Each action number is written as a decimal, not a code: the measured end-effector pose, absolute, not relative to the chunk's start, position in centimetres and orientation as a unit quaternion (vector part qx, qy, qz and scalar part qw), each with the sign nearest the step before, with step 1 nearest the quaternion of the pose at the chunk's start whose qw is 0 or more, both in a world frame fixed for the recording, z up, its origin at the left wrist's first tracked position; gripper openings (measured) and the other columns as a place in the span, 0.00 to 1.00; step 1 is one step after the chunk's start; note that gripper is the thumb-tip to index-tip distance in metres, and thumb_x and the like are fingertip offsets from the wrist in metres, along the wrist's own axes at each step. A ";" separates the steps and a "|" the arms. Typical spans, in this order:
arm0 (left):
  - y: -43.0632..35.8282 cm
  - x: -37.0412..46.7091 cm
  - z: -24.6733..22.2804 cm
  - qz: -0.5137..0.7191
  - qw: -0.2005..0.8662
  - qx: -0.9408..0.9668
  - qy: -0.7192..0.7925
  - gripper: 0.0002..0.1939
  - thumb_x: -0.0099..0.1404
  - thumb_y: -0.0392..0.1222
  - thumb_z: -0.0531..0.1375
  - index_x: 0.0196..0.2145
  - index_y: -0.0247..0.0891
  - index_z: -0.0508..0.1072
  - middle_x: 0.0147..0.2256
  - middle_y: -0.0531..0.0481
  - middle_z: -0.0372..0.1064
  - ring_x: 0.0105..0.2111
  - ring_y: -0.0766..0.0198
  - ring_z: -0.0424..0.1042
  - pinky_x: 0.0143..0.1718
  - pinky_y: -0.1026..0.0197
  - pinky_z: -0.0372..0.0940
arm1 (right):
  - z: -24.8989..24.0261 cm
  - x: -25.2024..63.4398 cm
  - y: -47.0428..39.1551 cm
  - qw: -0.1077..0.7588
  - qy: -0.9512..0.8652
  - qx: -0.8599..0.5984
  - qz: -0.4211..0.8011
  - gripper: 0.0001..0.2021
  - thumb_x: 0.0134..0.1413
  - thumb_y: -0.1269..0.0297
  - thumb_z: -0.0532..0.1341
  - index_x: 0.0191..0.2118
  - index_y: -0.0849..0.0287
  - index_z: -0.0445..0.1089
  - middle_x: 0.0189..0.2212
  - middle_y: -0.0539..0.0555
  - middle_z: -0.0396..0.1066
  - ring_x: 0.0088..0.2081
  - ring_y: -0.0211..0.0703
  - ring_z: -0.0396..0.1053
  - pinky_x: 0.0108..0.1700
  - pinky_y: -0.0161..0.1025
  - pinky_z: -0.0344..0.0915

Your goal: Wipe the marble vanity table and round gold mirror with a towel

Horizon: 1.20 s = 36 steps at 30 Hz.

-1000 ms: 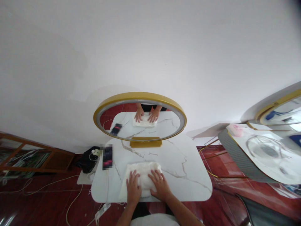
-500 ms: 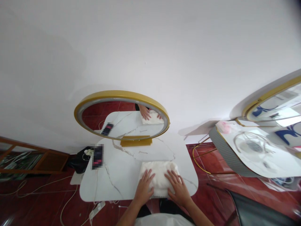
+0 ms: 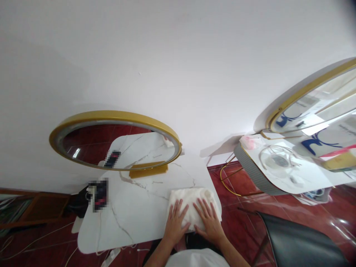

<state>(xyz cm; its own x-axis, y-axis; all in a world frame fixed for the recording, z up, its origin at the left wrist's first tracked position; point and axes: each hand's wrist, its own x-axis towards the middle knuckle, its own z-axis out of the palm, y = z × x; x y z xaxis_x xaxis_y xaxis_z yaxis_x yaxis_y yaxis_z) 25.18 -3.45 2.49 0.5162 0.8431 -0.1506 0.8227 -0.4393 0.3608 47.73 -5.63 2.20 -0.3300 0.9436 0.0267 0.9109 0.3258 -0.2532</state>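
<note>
A folded white cloth, thick like a towel [image 3: 191, 202], lies at the front right of the white marble-patterned table [image 3: 139, 218]. My left hand [image 3: 176, 220] rests flat on its left part, fingers spread. On its right part lies my right hand [image 3: 208, 219], also flat with the fingers apart. Both palms are near the table's front edge, and neither hand grips the cloth.
A gold-framed oval mirror [image 3: 119, 115] stands at the table's back on a gold base [image 3: 148, 170]. A pixelated dark item [image 3: 100, 196] lies at left. To the right are a second table [image 3: 280, 167] with a cable, another mirror [image 3: 294, 100] and a black chair [image 3: 303, 241].
The view has turned to the right, so the table and mirror sit further left. My hands remain flat on the cloth, and the thumbs are closer together.
</note>
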 end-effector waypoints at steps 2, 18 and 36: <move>-3.1 25.2 2.2 0.016 0.190 0.852 0.487 0.35 0.65 0.53 0.54 0.64 0.54 0.40 0.67 0.54 0.30 0.65 0.51 0.37 0.62 0.44 0.44 | 1.8 47.6 -5.3 0.084 -0.811 -0.570 0.098 0.39 0.52 0.42 0.51 0.66 0.49 0.36 0.67 0.53 0.37 0.65 0.59 0.39 0.62 0.60 0.29; 4.7 26.7 2.3 0.003 0.158 0.852 0.499 0.34 0.66 0.51 0.52 0.65 0.53 0.40 0.67 0.52 0.34 0.65 0.52 0.38 0.62 0.44 0.43 | 2.6 48.0 3.1 0.085 -0.794 -0.592 0.106 0.41 0.50 0.47 0.54 0.66 0.50 0.35 0.67 0.52 0.33 0.65 0.60 0.35 0.62 0.61 0.26; 15.6 29.6 2.2 0.017 0.171 0.827 0.535 0.33 0.65 0.46 0.54 0.64 0.49 0.47 0.66 0.46 0.36 0.65 0.47 0.38 0.60 0.41 0.46 | 2.1 47.4 13.6 0.062 -0.755 -0.650 0.063 0.42 0.52 0.52 0.53 0.66 0.53 0.28 0.67 0.48 0.28 0.66 0.57 0.26 0.63 0.59 0.26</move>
<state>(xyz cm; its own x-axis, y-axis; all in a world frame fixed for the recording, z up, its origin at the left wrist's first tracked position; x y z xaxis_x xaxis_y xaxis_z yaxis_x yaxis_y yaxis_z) 29.58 15.57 2.18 0.4272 0.8907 -0.1556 0.8792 -0.3690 0.3013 47.38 13.60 2.12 -0.1477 0.9890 0.0112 0.9735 0.1474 -0.1751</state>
